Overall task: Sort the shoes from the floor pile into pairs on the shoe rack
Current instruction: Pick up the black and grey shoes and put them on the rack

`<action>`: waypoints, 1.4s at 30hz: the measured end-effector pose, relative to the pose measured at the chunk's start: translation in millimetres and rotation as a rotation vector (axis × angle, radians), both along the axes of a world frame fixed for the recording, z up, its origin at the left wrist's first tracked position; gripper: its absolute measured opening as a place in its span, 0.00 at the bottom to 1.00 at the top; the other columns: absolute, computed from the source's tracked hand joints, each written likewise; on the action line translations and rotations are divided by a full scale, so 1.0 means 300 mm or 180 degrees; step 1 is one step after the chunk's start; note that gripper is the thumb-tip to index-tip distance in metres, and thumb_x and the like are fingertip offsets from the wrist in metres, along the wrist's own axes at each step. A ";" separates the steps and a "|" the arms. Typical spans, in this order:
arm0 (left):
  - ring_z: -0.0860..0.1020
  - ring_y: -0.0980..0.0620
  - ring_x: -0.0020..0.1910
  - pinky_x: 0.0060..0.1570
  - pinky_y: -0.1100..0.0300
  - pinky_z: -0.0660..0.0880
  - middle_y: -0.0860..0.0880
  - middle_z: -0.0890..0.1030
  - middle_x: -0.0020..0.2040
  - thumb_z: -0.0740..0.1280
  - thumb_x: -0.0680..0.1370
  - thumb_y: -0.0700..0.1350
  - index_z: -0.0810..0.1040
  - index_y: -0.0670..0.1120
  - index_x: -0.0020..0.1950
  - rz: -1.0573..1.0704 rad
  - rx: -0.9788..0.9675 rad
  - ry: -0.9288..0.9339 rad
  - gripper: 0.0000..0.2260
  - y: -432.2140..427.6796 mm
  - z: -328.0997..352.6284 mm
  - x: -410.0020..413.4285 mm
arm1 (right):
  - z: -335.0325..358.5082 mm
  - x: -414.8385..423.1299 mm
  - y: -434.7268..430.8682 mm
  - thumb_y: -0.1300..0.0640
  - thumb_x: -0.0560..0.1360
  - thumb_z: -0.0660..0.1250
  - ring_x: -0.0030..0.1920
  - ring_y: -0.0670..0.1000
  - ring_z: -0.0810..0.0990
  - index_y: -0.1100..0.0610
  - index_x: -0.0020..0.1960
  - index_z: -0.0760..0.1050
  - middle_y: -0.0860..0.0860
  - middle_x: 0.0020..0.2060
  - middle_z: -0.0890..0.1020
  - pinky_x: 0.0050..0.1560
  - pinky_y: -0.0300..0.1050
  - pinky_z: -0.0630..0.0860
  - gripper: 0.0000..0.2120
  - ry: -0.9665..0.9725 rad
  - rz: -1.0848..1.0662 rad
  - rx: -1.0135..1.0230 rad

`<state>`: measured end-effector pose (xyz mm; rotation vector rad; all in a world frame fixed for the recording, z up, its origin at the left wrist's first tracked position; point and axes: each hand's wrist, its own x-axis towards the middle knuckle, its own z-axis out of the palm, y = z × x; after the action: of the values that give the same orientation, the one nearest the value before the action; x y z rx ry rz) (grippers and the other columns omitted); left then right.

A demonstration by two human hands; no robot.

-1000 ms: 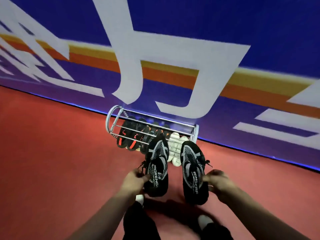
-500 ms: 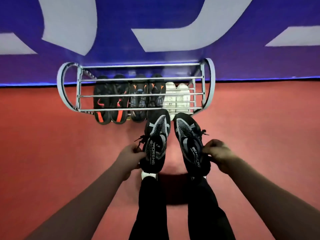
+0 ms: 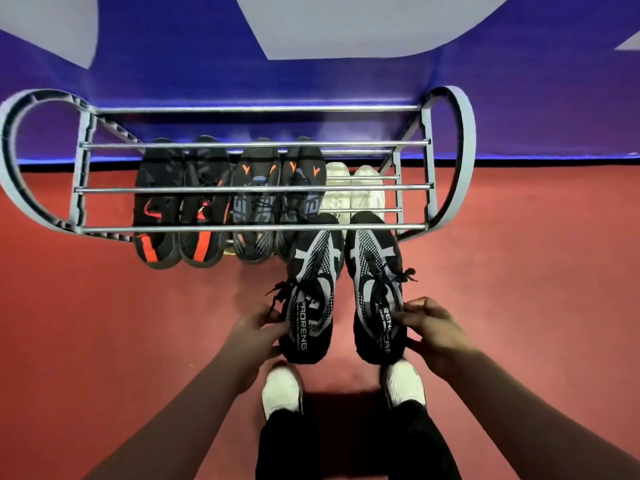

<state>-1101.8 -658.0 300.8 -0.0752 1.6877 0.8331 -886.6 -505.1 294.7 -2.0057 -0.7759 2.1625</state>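
Note:
My left hand (image 3: 256,332) grips the heel end of a black and grey knit sneaker (image 3: 311,292). My right hand (image 3: 433,327) grips the matching sneaker (image 3: 375,285) the same way. Both shoes point toes forward, side by side, with their tips at the front bar of the grey metal shoe rack (image 3: 242,188). On a lower tier under the bars sit a black and red pair (image 3: 180,209), a dark pair with orange marks (image 3: 277,202) and a white pair (image 3: 353,192).
The rack stands against a blue wall with large pale lettering (image 3: 311,64). Red floor (image 3: 104,323) spreads to both sides. My own white shoes (image 3: 280,393) and dark trouser legs are just below the held sneakers.
I have come closer to the rack and the view has tipped down onto it. Both held sneakers have moved forward until their toes meet the front bar.

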 end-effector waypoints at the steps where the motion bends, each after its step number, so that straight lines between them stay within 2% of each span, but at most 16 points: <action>1: 0.76 0.49 0.37 0.40 0.54 0.73 0.45 0.76 0.39 0.65 0.75 0.33 0.70 0.43 0.40 0.0074 0.0029 0.0001 0.08 0.032 -0.022 0.001 | -0.024 -0.016 0.024 0.73 0.71 0.66 0.33 0.49 0.79 0.55 0.38 0.67 0.52 0.31 0.80 0.38 0.45 0.73 0.15 0.0027 -0.0075 0.0063; 4: 0.76 0.51 0.39 0.39 0.54 0.76 0.48 0.76 0.38 0.64 0.76 0.34 0.67 0.45 0.40 0.0261 0.0055 0.0024 0.10 0.131 -0.081 0.006 | -0.082 -0.081 0.089 0.71 0.71 0.67 0.26 0.46 0.79 0.55 0.38 0.67 0.49 0.26 0.80 0.36 0.42 0.73 0.15 0.0131 -0.0338 0.0204; 7: 0.76 0.51 0.41 0.43 0.49 0.77 0.48 0.77 0.42 0.64 0.77 0.35 0.70 0.44 0.42 0.0355 0.0150 0.0076 0.07 0.239 -0.129 0.013 | -0.147 -0.156 0.139 0.72 0.72 0.66 0.31 0.49 0.78 0.56 0.37 0.67 0.53 0.31 0.79 0.36 0.43 0.73 0.14 0.0117 -0.0811 0.0366; 10: 0.73 0.53 0.36 0.43 0.51 0.77 0.50 0.75 0.36 0.63 0.77 0.33 0.67 0.46 0.37 0.0476 0.0153 0.0228 0.12 0.343 -0.204 -0.001 | -0.213 -0.219 0.204 0.73 0.73 0.65 0.35 0.51 0.76 0.57 0.37 0.67 0.55 0.35 0.76 0.39 0.43 0.74 0.14 0.0177 -0.1215 0.0679; 13: 0.78 0.47 0.40 0.46 0.45 0.78 0.47 0.80 0.39 0.66 0.75 0.36 0.76 0.45 0.41 0.0436 0.0333 0.0579 0.06 0.430 -0.273 -0.021 | -0.261 -0.265 0.247 0.72 0.74 0.63 0.37 0.50 0.77 0.57 0.39 0.69 0.53 0.36 0.77 0.42 0.42 0.76 0.13 0.0240 -0.1714 0.0906; 17: 0.77 0.51 0.51 0.56 0.61 0.73 0.46 0.80 0.51 0.65 0.76 0.34 0.75 0.40 0.62 0.0368 0.0570 0.0970 0.14 0.537 -0.326 -0.019 | -0.318 -0.262 0.215 0.67 0.78 0.61 0.45 0.47 0.77 0.56 0.51 0.75 0.51 0.46 0.79 0.47 0.37 0.72 0.08 0.0261 -0.1492 0.0989; 19: 0.76 0.53 0.59 0.55 0.72 0.70 0.48 0.78 0.59 0.63 0.78 0.36 0.74 0.43 0.67 0.0103 0.0545 0.1142 0.17 0.566 -0.340 0.004 | -0.359 -0.217 0.182 0.64 0.77 0.63 0.52 0.47 0.77 0.54 0.62 0.75 0.50 0.54 0.79 0.53 0.39 0.71 0.14 -0.0313 -0.0841 0.1023; 22: 0.74 0.52 0.65 0.46 0.78 0.64 0.51 0.76 0.65 0.64 0.77 0.39 0.73 0.49 0.68 0.0034 -0.0016 0.1441 0.19 0.569 -0.348 0.034 | -0.379 -0.174 0.164 0.61 0.74 0.66 0.37 0.51 0.76 0.55 0.56 0.79 0.57 0.45 0.80 0.42 0.42 0.72 0.11 -0.1517 -0.0686 0.0872; 23: 0.73 0.52 0.66 0.43 0.80 0.61 0.51 0.75 0.67 0.64 0.77 0.39 0.74 0.49 0.67 0.0109 -0.0131 0.1555 0.19 0.570 -0.344 0.042 | -0.379 -0.171 0.163 0.60 0.74 0.67 0.36 0.51 0.75 0.57 0.55 0.78 0.59 0.43 0.80 0.40 0.43 0.72 0.10 -0.1454 -0.0811 0.0670; 25: 0.73 0.50 0.65 0.38 0.83 0.60 0.49 0.75 0.66 0.64 0.76 0.37 0.75 0.48 0.66 0.0193 -0.0265 0.1705 0.19 0.579 -0.354 0.059 | -0.376 -0.184 0.172 0.54 0.75 0.69 0.45 0.55 0.79 0.57 0.57 0.73 0.57 0.46 0.81 0.47 0.48 0.74 0.13 -0.0700 -0.0970 0.0085; 27: 0.77 0.47 0.62 0.39 0.76 0.66 0.46 0.79 0.62 0.63 0.77 0.37 0.76 0.47 0.64 0.0187 -0.0497 0.1677 0.17 0.580 -0.369 0.055 | -0.383 -0.212 0.177 0.52 0.76 0.67 0.50 0.58 0.81 0.57 0.61 0.69 0.57 0.51 0.81 0.49 0.49 0.76 0.17 -0.0032 -0.1017 -0.0373; 29: 0.79 0.44 0.57 0.46 0.67 0.70 0.43 0.81 0.56 0.62 0.77 0.39 0.78 0.42 0.59 0.0076 -0.0770 0.1667 0.12 0.576 -0.387 0.046 | -0.397 -0.237 0.177 0.54 0.77 0.66 0.46 0.55 0.83 0.62 0.62 0.70 0.59 0.49 0.82 0.43 0.46 0.80 0.18 0.0099 -0.1150 -0.0551; 32: 0.81 0.40 0.53 0.52 0.56 0.77 0.39 0.82 0.50 0.62 0.79 0.47 0.76 0.35 0.54 -0.0321 -0.1108 0.1612 0.15 0.575 -0.414 0.057 | -0.409 -0.253 0.172 0.59 0.77 0.66 0.39 0.54 0.81 0.66 0.51 0.75 0.61 0.40 0.80 0.38 0.40 0.81 0.10 0.0006 -0.1354 -0.0404; 35: 0.81 0.38 0.40 0.46 0.45 0.81 0.37 0.79 0.47 0.61 0.79 0.49 0.72 0.38 0.51 0.0542 -0.1125 0.0585 0.14 0.578 -0.418 0.071 | -0.394 -0.232 0.167 0.64 0.77 0.65 0.38 0.55 0.79 0.64 0.45 0.74 0.60 0.39 0.79 0.40 0.41 0.80 0.04 -0.0014 -0.1337 -0.0232; 38: 0.77 0.45 0.32 0.37 0.50 0.81 0.41 0.78 0.45 0.61 0.80 0.46 0.73 0.41 0.53 0.1455 -0.0901 -0.0110 0.09 0.589 -0.409 0.069 | -0.371 -0.193 0.160 0.66 0.76 0.65 0.40 0.56 0.78 0.64 0.48 0.75 0.59 0.41 0.80 0.47 0.45 0.77 0.02 -0.0077 -0.1154 -0.0152; 42: 0.82 0.45 0.45 0.44 0.50 0.82 0.45 0.79 0.49 0.61 0.79 0.43 0.73 0.39 0.60 0.1388 -0.0546 0.0084 0.11 0.597 -0.425 0.086 | -0.344 -0.164 0.155 0.67 0.77 0.63 0.41 0.58 0.78 0.63 0.47 0.75 0.59 0.41 0.81 0.50 0.46 0.77 0.03 0.0077 -0.1060 -0.0136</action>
<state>-1075.9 -478.9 173.4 -0.5684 1.7930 1.0084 -935.9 -458.5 191.5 -1.9582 -0.3617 2.0207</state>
